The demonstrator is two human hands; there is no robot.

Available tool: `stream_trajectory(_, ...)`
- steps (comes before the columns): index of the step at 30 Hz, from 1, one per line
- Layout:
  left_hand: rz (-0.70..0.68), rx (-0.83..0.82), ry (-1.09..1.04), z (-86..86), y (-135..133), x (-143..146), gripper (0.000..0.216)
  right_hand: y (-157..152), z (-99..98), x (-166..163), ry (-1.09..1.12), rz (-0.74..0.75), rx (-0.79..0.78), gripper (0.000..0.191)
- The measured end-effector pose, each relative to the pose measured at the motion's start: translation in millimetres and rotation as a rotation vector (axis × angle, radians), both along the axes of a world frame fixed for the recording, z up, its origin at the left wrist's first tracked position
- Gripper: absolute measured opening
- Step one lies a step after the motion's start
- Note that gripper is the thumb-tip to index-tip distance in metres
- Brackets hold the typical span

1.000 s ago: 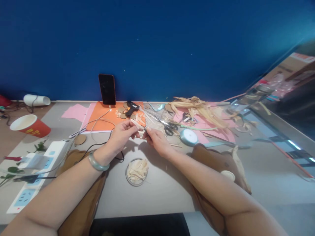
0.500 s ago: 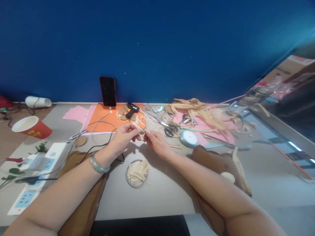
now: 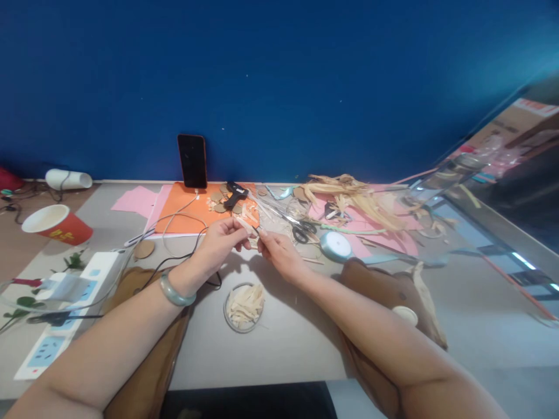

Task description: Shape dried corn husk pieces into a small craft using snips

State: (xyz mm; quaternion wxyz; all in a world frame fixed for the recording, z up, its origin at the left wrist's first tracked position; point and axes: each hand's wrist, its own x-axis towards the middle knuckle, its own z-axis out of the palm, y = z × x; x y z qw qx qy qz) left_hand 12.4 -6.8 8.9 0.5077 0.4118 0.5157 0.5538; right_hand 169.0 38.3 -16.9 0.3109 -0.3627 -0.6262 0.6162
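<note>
My left hand (image 3: 227, 237) is closed, with thumb and fingers pinching a pale strip of dried husk (image 3: 241, 223). Close beside it, my right hand (image 3: 279, 253) also has its fingertips pressed together. Something small and dark shows at those fingertips, too small to name. Both hands are held above the table, almost touching. Below them stands a round clear dish (image 3: 226, 317) filled with cut pale husk strips (image 3: 246, 305). Just beyond the hands lie a black glue gun (image 3: 236, 195), scissors (image 3: 300, 233) with dark handles, and a spool of light blue ribbon (image 3: 335, 247).
A phone (image 3: 193, 162) leans against the blue wall (image 3: 279, 87). Dried husks (image 3: 345, 189) lie over pink paper at right. Orange paper (image 3: 183, 203) carries round wooden slices. On the left are a red paper cup (image 3: 65, 227), a power strip (image 3: 48, 349) and loose cables.
The hands keep nearly the same position and grip. Only a very slight shift of the whole view shows.
</note>
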Motion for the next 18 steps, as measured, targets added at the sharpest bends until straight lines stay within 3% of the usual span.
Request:
stream_trajectory(6,-0.003,-0.025,0.003,6.7,-2.1,1.9,0.016,1.3,1.2,0.9,0.123,-0.056,-0.086,0.048)
stream_trajectory(12,-0.036,0.005,0.010,3.8,-1.5,0.4,0.017,-1.5,10.1,4.4,0.090,-0.076,0.035,0.033)
stream_trajectory(18,-0.121,-0.077,0.031,0.3,-1.6,-0.4,0.021,2.8,8.9,6.8,0.184,-0.079,-0.026,0.029)
